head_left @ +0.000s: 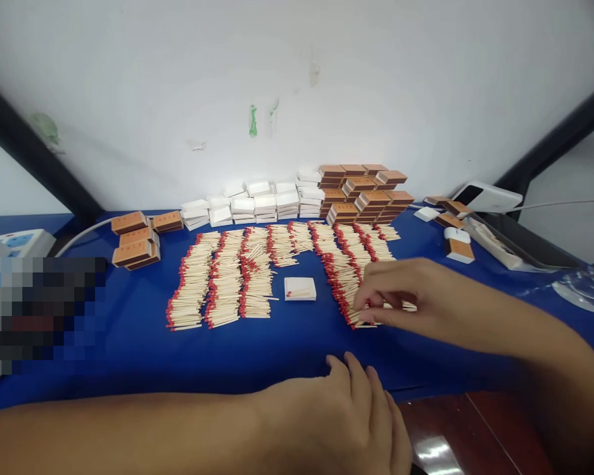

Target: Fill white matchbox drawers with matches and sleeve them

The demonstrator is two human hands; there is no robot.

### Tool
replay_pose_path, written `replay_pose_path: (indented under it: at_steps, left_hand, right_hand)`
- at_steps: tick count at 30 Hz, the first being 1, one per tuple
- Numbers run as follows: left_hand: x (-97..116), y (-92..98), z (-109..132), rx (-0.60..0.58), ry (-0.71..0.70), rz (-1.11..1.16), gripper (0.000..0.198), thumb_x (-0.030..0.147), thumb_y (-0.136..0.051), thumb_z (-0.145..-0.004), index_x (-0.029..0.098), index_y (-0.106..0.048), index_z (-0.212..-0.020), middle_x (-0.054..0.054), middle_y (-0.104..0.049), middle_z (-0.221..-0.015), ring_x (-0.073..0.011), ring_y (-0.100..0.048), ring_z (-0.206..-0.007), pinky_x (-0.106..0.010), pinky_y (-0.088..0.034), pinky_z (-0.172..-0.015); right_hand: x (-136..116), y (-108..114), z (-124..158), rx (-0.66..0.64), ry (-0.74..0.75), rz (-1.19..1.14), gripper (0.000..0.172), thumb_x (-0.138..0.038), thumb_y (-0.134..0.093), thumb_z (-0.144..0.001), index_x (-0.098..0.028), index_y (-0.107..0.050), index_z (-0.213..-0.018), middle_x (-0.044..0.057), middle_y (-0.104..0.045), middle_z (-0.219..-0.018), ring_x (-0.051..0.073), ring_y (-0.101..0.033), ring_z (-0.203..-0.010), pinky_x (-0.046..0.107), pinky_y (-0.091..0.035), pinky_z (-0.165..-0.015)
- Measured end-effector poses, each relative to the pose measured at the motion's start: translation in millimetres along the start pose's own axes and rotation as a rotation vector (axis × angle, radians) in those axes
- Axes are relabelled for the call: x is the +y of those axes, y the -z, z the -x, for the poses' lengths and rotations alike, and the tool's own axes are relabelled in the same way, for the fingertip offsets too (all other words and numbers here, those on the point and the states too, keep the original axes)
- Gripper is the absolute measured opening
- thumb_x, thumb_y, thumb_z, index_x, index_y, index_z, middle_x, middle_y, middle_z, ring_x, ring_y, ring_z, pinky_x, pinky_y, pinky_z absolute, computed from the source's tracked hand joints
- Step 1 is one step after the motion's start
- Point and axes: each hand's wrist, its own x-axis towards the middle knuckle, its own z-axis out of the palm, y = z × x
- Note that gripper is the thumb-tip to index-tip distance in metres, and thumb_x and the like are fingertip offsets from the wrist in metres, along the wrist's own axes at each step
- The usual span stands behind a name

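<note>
Rows of red-tipped matches (222,284) lie on the blue table (133,349). My right hand (393,293) is over the lower end of the right-hand rows, fingers closed at the matches; what they pinch is too small to name. A small white tray (299,289) with a few matches in it sits in the gap between the rows. My left hand (346,412) rests at the table's front edge, fingers bent and close together, with its palm side hidden.
White trays (264,203) are stacked along the wall, beside piled orange-brown matchboxes (371,194). More matchboxes (136,241) stand at the left. A white device (488,196) and loose boxes lie at the right. A blurred dark object (54,303) is far left.
</note>
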Motion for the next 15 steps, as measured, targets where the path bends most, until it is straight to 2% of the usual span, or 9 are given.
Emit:
replay_pose_path:
  at_steps: [3, 6, 15]
  left_hand:
    - [1, -1.0, -2, 0.058, 0.007, 0.002, 0.036, 0.022, -0.047, -0.101, 0.006, -0.079, -0.107, -0.021, -0.082, -0.101, -0.0305, -0.081, -0.080, -0.038, -0.064, -0.058]
    - [0, -1.9, -4, 0.089, 0.000, -0.002, 0.034, 0.021, -0.049, -0.098, 0.005, -0.079, -0.102, -0.023, -0.081, -0.097, -0.0315, -0.081, -0.076, -0.039, -0.063, -0.056]
    - [2, -1.9, -3, 0.087, -0.015, -0.036, 0.032, 0.021, -0.053, -0.097, 0.004, -0.080, -0.102, -0.023, -0.081, -0.096, -0.0308, -0.080, -0.074, -0.038, -0.061, -0.055]
  right_hand:
    - [6, -22, 23, 0.080, -0.037, -0.003, 0.019, -0.041, -0.064, -0.105, -0.031, -0.079, -0.107, 0.005, -0.075, -0.098, 0.020, -0.070, -0.083, 0.033, -0.055, -0.070]
    - [11, -37, 29, 0.114, -0.036, -0.003, 0.020, -0.038, -0.061, -0.106, -0.029, -0.078, -0.103, 0.006, -0.074, -0.103, 0.020, -0.071, -0.091, 0.034, -0.057, -0.078]
    - [14, -36, 20, 0.112, -0.063, 0.012, 0.022, -0.038, -0.058, -0.108, -0.025, -0.069, -0.094, 0.005, -0.070, -0.099, 0.020, -0.066, -0.088, 0.033, -0.053, -0.075]
